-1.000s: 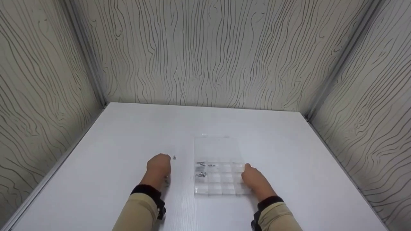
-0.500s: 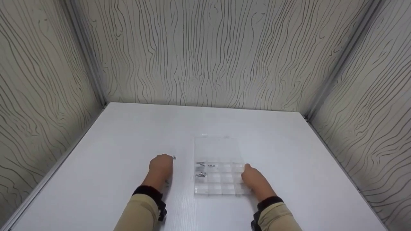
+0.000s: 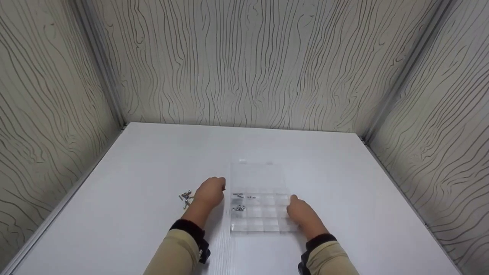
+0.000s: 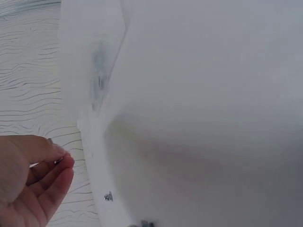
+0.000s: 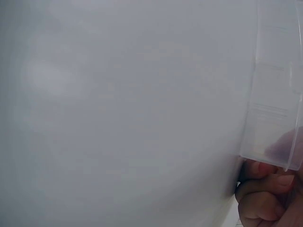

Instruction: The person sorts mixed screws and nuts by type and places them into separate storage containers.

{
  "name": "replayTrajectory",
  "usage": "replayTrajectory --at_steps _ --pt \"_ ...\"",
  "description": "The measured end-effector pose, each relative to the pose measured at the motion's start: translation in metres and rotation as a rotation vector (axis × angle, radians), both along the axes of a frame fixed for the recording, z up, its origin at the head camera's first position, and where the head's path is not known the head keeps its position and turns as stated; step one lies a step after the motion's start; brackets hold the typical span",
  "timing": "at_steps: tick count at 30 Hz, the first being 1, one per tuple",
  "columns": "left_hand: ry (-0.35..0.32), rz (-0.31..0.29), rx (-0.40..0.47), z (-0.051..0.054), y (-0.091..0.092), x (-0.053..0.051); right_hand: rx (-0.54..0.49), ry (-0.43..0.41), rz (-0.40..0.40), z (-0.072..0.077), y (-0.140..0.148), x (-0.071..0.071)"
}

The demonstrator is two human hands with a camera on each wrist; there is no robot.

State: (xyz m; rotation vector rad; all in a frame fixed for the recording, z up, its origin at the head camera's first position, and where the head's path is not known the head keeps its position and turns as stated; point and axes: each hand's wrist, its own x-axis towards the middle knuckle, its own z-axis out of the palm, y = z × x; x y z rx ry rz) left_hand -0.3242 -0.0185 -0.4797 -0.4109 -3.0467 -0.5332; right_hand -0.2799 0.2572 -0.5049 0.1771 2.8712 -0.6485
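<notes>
In the head view, a clear plastic compartment box (image 3: 263, 221) lies with its lid (image 3: 258, 175) folded back. Small screws (image 3: 238, 195) and shiny metal bits (image 3: 239, 208) sit in its left compartments, with tiny pieces (image 3: 251, 197) beside the screws. My left hand (image 3: 210, 192) hovers just left of the box. Between its thumb and fingertips it pinches a small metal piece (image 4: 57, 161), mostly hidden, perhaps a screw. My right hand (image 3: 303, 215) grips the box's right side, fingers curled against the end wall in the right wrist view. Several loose screws (image 3: 186, 195) lie left of my left forearm.
The white table (image 3: 153, 164) stretches around the box, bounded by wood-patterned panels (image 3: 237, 65) at the back and sides. My left forearm partly covers the area by the loose screws.
My left hand has moved right, from beside a lone small metal piece to the box's left edge, uncovering the loose screws. My right hand keeps its grip on the box.
</notes>
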Motion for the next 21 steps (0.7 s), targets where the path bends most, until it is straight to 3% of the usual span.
replayTrajectory --at_steps 6,13,17,21 --pt "0.019 -0.074 0.002 0.0 0.023 0.003 0.009 0.012 0.011 0.001 0.0 0.001" --pt "0.015 -0.033 -0.079 -0.005 0.044 0.004 -0.006 0.033 0.008 0.001 0.001 0.001" --pt "0.015 -0.009 -0.127 -0.007 0.049 0.005 -0.009 0.026 0.002 0.001 0.001 0.002" --pt "0.009 -0.019 -0.149 -0.003 0.048 0.006 -0.009 0.008 0.008 0.001 0.002 0.002"
